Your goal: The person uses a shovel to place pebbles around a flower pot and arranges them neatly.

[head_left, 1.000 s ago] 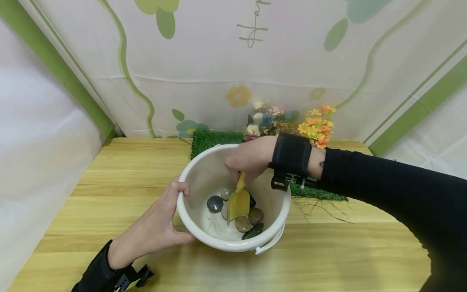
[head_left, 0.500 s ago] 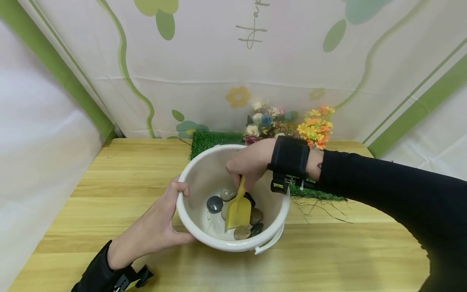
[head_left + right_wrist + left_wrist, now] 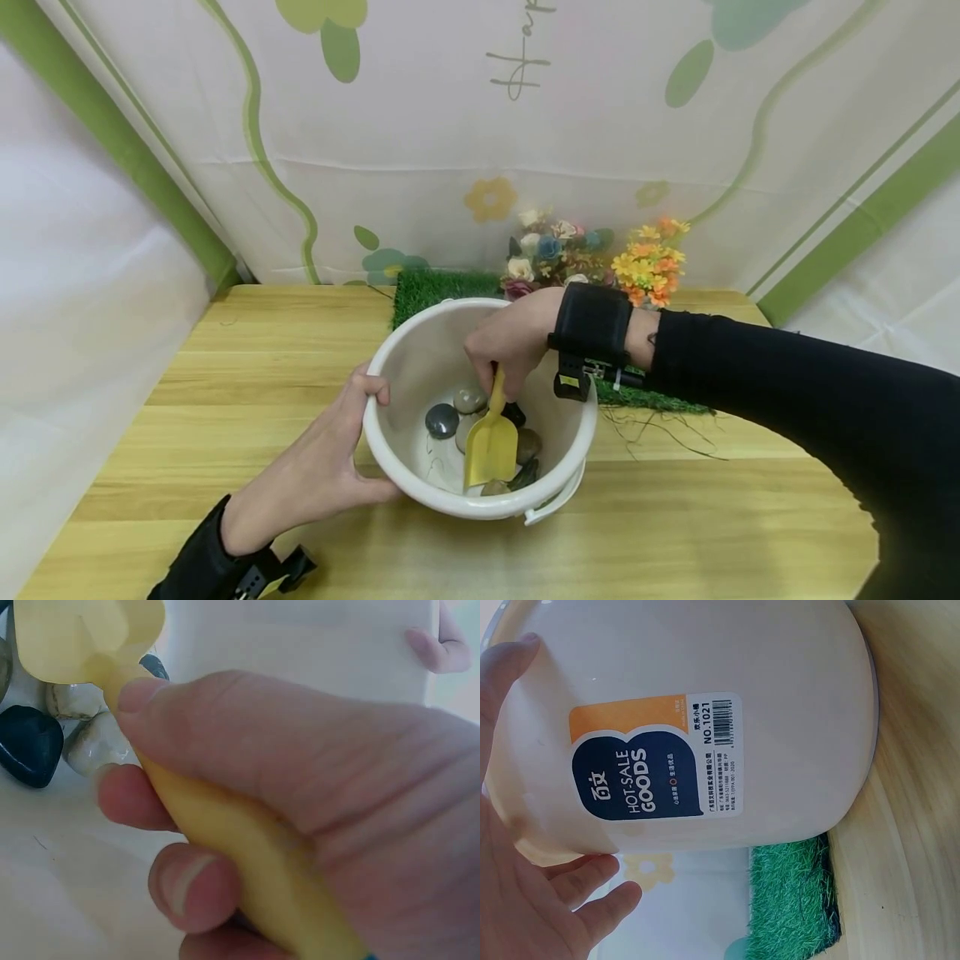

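Scoop (image 3: 491, 450): yellow, broad blade with a nearly straight front edge, narrow neck, thicker handle. Location: inside the white bucket (image 3: 480, 505), blade pointing down among smooth grey, brown and black stones (image 3: 442, 421). My right hand (image 3: 510, 340) grips the handle, thumb on the neck. My left hand (image 3: 337, 454) clasps the bucket's rim, fingertip hooked inside. Bucket on wood-grain surface (image 3: 255, 375), green turf (image 3: 435, 287) behind.

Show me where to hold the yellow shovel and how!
Probably by its narrow handle, reaching down from above through the open top of the white bucket: the handle points up, while the wide blade slants down toward the stones. The right grip wraps around the handle.
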`<state>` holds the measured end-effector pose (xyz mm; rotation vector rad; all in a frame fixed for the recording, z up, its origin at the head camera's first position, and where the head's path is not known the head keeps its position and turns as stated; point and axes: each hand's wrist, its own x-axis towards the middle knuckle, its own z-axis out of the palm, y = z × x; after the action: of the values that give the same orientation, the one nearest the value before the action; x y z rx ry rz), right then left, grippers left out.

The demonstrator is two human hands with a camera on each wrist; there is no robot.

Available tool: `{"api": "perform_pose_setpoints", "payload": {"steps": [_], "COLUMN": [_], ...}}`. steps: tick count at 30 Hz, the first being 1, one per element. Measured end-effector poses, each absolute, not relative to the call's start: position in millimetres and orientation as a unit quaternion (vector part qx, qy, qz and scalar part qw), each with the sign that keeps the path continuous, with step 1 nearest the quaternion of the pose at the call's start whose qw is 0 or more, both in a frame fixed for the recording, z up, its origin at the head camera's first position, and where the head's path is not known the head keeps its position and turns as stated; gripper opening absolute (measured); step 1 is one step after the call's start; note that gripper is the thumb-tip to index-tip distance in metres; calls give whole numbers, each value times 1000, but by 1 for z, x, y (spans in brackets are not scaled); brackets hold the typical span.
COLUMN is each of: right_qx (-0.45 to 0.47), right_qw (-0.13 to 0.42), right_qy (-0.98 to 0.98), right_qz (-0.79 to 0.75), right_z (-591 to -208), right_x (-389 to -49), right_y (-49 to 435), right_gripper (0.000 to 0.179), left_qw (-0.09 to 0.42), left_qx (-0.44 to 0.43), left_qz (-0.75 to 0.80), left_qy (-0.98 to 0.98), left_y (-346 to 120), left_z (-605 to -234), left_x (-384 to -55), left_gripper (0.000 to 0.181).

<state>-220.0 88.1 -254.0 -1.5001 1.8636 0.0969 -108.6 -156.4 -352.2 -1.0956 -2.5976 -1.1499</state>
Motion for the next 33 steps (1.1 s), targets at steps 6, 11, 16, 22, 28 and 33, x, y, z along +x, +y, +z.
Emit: {"api": "perform_pose_setpoints", "payload": {"steps": [6, 11, 16, 22, 28, 33], "right_qx": [-599, -603, -615, -596, -580, -583], "right_qw": [379, 387, 382, 425, 432, 428], "right_qy": [705, 698, 689, 681, 691, 691], "right_qz": [24, 22, 15, -7, -7, -6], "right_z": [-256, -261, -281, -274, -267, -267], "right_x": [-222, -225, -237, -228, -220, -221], "right_y": [88, 87, 88, 86, 86, 85], "right_gripper": [38, 37, 37, 30, 19, 10], "left_qw": [47, 48, 50, 51, 50, 50], "left_qx": [-361, -360, -359, -359, -359, -359], "left_qz": [-378, -377, -372, -371, -372, -374], "left_qy": [-851, -852, -854, -855, -854, -853], "left_y": [-156, -157, -157, -157, -157, -157], "left_z": [-353, -354, -354, -354, -353, -353], "left_x": [-108, -109, -109, -108, -108, -109], "left_gripper": [79, 79, 79, 79, 79, 79]}}
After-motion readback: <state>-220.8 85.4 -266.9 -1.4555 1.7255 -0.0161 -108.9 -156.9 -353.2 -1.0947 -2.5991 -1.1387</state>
